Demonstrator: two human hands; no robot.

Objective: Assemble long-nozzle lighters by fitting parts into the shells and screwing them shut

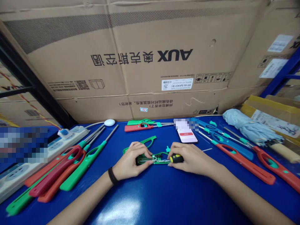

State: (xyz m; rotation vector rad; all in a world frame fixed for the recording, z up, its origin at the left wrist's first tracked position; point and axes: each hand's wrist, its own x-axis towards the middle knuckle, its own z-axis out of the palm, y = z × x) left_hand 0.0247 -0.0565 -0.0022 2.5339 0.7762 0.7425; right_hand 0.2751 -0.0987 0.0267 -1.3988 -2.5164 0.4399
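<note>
My left hand is closed over an opened green lighter body lying on the blue table, pressing it down at its left end. My right hand grips a small screwdriver with a yellow and black handle, its tip pointing left into the lighter's inner parts. A detached green shell half lies just behind the left hand. A black band sits on my left wrist.
Several long green and red lighters lie at the left beside a white power strip. More blue and red lighters lie at the right, with a phone, a folded umbrella and big cardboard boxes behind.
</note>
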